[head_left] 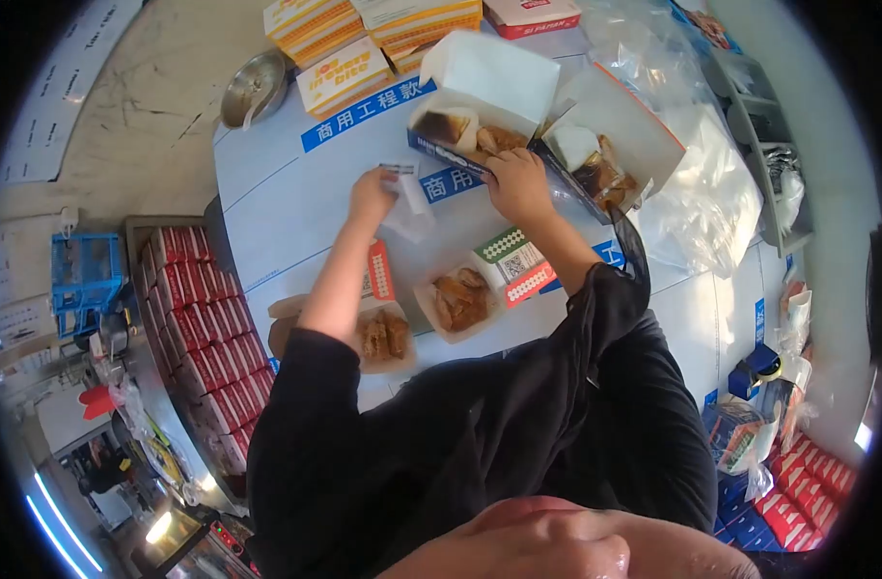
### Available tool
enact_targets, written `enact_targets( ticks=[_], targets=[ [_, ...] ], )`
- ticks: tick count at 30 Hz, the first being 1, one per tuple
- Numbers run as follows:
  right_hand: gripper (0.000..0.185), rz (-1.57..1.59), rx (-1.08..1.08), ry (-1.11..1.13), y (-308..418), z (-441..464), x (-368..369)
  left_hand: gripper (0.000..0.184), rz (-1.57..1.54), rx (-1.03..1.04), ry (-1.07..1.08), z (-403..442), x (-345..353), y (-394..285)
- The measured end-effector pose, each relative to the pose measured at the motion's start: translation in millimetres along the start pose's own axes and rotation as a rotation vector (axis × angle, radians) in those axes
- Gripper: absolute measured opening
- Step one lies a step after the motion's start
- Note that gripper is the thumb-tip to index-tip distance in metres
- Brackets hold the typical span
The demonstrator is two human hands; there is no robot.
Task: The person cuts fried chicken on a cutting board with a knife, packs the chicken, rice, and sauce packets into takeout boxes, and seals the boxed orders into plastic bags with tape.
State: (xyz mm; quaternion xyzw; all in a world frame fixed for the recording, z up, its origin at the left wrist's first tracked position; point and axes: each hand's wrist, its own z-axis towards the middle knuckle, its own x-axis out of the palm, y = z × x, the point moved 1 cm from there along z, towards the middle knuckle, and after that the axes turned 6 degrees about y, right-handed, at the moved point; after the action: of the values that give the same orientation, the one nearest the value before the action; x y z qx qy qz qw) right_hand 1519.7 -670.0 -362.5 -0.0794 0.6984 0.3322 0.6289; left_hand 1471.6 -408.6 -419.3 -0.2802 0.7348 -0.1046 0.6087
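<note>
Toward the far edge of the table point(277, 227), right of centre: one open dark-sided box point(494, 79), white lid raised, containing browned food point(501, 140). Right hand point(520, 185): fingers at the box's near wall; whether gripping, cannot tell. Left hand point(372, 198): narrowed, pinching a translucent white wrapper point(412, 205), left of the box. Just right: second open box point(644, 121), similar contents. Toward the near edge: two smaller food boxes point(513, 267), lids open. Far edge: stacked yellow-and-white boxes point(343, 77); one red box point(533, 17). Far left corner: metal bowl point(240, 96). Right edge: clear plastic point(706, 188).
</note>
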Motion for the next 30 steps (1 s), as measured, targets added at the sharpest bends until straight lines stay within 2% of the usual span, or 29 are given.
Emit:
enact_targets(
  ticks=[1,2,3,4,5,6,7,8,10,11,12,13,14,16,17,19,20,22,23,25,26,28,30],
  targets=[
    [0.018,0.033,-0.021,-0.046,3,-2,-1,0.036,-0.007,-0.003,0.007,2,7,-14],
    [0.017,0.06,-0.038,-0.099,4,-4,-3,0.041,-0.062,-0.008,-0.121,6,10,-30],
    [0.018,-0.045,-0.017,-0.01,6,-1,2,0.046,-0.117,-0.002,-0.247,11,12,-44],
    [0.02,-0.156,0.026,0.069,8,2,9,0.05,0.029,0.0,-0.381,14,17,-40],
    [0.025,-0.073,0.024,0.216,9,8,14,0.054,0.157,0.034,-0.518,23,28,-27],
    [0.028,0.03,0.016,0.249,6,7,25,0.053,0.086,-0.096,-0.548,39,51,6],
    [0.029,-0.075,0.033,0.175,4,5,37,0.052,-0.107,-0.085,-0.486,60,70,47],
    [0.032,0.044,-0.043,0.046,0,2,39,0.043,-0.873,-0.155,-0.236,65,66,55],
    [0.039,-0.098,-0.132,-0.31,6,-26,21,0.03,-0.298,0.025,-0.394,16,0,-10],
    [0.039,0.002,-0.104,-0.3,7,-40,-1,0.033,-0.512,0.06,0.153,-34,-33,-72],
    [0.038,0.114,-0.103,-0.275,9,-57,-21,0.043,-0.448,0.194,0.595,-101,-63,-158],
    [0.038,0.095,-0.095,-0.291,7,-69,-26,0.055,-0.524,0.488,1.153,-131,-65,-184],
    [0.037,0.107,-0.095,-0.275,-1,-85,-28,0.064,-0.662,0.543,1.558,-166,-50,-202],
    [0.036,0.116,-0.123,-0.271,-3,-123,-38,0.069,-0.539,0.937,1.516,-224,-39,-265],
    [0.034,0.179,-0.102,-0.269,-2,-150,-46,0.069,-0.527,0.945,1.497,-246,-36,-279],
    [0.031,0.265,-0.03,-0.255,-6,-202,-47,0.077,-0.94,0.426,1.595,-281,-24,-304],
    [0.028,0.294,0.021,-0.24,-8,-226,-40,0.07,-0.689,0.635,1.387,-292,-19,-321],
    [0.031,0.408,0.062,-0.196,-14,-272,-24,0.042,-0.502,0.836,1.288,-319,-1,-382],
    [0.03,0.428,0.051,-0.177,-14,-294,-20,0.022,-0.577,0.863,1.401,-339,15,-418],
    [0.026,0.395,0.011,-0.091,-18,-315,5,0.022,-0.2,1.002,1.569,-412,-17,-486],
    [0.027,0.324,-0.021,-0.044,-23,-320,34,0.027,-0.502,1.89,1.11,-450,-16,-495],
    [0.025,0.422,0.085,-0.013,-2,-333,33,0.031,-1.153,2.205,1.181,-490,13,-480],
    [0.019,0.497,0.117,0.095,-4,-333,64,0.031,-1.115,2.055,1.086,-492,-9,-450]
  ],
)
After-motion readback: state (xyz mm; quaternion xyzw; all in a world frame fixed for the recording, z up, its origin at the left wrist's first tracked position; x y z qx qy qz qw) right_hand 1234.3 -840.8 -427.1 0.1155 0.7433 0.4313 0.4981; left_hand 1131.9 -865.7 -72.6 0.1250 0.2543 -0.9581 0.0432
